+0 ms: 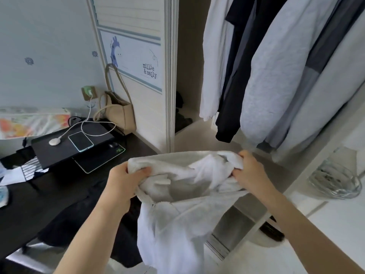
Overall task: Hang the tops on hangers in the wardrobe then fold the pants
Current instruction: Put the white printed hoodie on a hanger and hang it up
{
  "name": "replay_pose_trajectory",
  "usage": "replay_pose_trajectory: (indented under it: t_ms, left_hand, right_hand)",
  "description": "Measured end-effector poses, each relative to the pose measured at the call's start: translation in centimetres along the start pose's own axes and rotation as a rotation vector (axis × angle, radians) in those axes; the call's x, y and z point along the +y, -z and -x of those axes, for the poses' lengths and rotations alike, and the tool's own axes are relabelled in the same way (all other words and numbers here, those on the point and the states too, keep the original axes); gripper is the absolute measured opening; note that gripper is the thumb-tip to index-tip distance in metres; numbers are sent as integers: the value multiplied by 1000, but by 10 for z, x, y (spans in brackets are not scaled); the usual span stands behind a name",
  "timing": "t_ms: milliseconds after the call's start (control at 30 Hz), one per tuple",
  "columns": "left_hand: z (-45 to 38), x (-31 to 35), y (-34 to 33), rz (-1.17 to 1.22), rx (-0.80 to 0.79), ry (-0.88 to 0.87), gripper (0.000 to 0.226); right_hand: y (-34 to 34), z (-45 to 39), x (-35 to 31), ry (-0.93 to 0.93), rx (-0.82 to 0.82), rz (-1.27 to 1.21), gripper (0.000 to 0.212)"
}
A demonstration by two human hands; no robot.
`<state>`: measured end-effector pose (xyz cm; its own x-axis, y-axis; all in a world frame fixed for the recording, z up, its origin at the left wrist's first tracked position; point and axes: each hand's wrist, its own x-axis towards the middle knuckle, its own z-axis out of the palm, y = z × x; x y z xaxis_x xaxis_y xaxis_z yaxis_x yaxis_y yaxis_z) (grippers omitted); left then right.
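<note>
Here, both hands' curled fingers bunch the white top between them.

White top: soft fleecy cloth, matt; phone: glossy.

Garment held before the open wardrobe, left hand at its left edge, right hand at its right. Hanging tops occupy the wardrobe's right part. Tabletop lies left; phone rests on a raised stand upon it. Bag stands behind the stand.
</note>
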<state>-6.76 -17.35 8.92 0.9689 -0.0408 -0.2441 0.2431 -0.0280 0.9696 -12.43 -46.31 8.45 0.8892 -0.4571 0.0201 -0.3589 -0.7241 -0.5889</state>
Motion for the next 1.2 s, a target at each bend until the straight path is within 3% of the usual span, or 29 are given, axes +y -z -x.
replay_pose_trajectory:
  t_ms: [100, 167, 233, 300, 500, 633, 767, 833, 900, 967, 1033, 1100, 1200]
  left_hand:
    - [-16, 14, -14, -36, 15, -74, 7]
    - [-23, 21, -37, -64, -17, -131, 6]
    - [-29, 27, -61, -69, -53, -156, 5]
    - [-33, 34, -82, -78, -97, -170, 6]
    - [-49, 65, -106, -232, -256, -396, 11]
    - [-61, 84, -114, -366, -369, -528, 24]
    - [-65, 88, -119, -331, -334, -528, 19]
    - [-76, 86, -105, -486, -232, -549, 40]
    - [-90, 83, -90, -789, -155, -469, 61]
    - [-105, 70, -88, -1236, -167, -306, 89]
    - [-119, 40, -100, -1578, -166, -288, 102]
    - [-128, 11, -120, -1630, -111, -274, 100]
    - [-145, -12, -145, -1462, -2, -245, 78]
  right_hand:
    - [4, -18, 6, -113, -286, 598, 32]
    - [-3, -26, 2, -71, -369, 731, 49]
    - [-9, -36, -6, 104, -449, 529, 77]
    - [-24, -49, -12, 158, -523, 232, 98]
    - [-80, -98, 27, -81, -657, 50, 107]
    - [-96, -110, 31, 82, -470, 95, 90]
    - [-109, -114, 38, 8, -328, 26, 54]
    - [-90, -125, 44, 20, -167, -61, 29]
    - [-59, -135, 40, 115, 13, -143, 15]
    - [-30, -138, 19, 288, 126, -257, 21]
    - [-11, -131, -13, 460, 212, -303, 26]
    - [-3, -123, -42, 539, 275, -339, 33]
    - [2, -122, -69, 531, 337, -375, 39]
